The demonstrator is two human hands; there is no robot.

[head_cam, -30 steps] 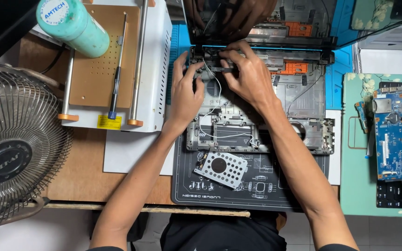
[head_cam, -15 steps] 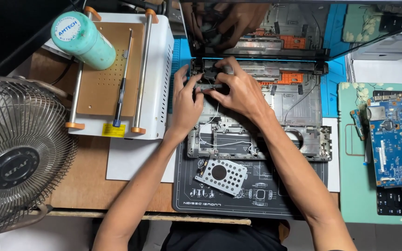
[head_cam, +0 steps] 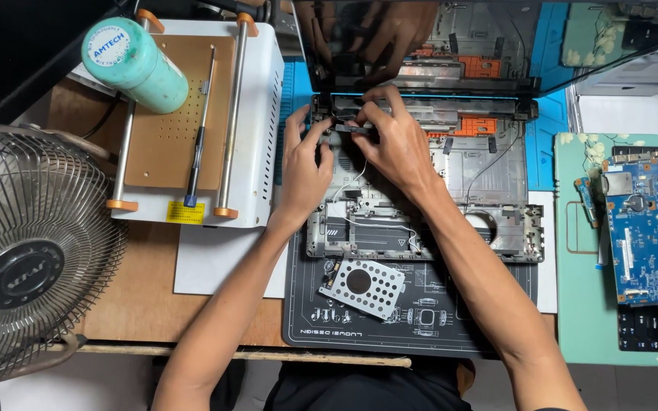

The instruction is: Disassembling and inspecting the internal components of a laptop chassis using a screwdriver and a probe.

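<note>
Both hands are up at the hinge end of the opened laptop base (head_cam: 420, 205), the landmark for everything below. Left hand (head_cam: 302, 164) and right hand (head_cam: 397, 144) meet over a small dark part (head_cam: 350, 128) at the base's back-left corner, just under the screen (head_cam: 420, 42). Fingertips of both are pressed together on it, a two-sided pinch, probably to hold it steady while it is worked. Too small to say what it is; looks like a hinge cover or cable clip.

White wires (head_cam: 356, 179) run from that corner down into the base and stay slack.

Screen stands tilted up behind the base, so the hinge area is exposed.

Perforated metal drive bracket (head_cam: 362, 287) lies on the dark work mat (head_cam: 420, 327) just in front of the base, out of the way but near.

Left of the base: white heating plate (head_cam: 257, 129) with a screwdriver (head_cam: 199, 129) on it and a green cylinder (head_cam: 135, 65) leaning over its corner. Further left, a fan (head_cam: 28, 259).

Right of the base: blue circuit board (head_cam: 653, 228) parked on a green mat (head_cam: 584, 304), well apart.
</note>
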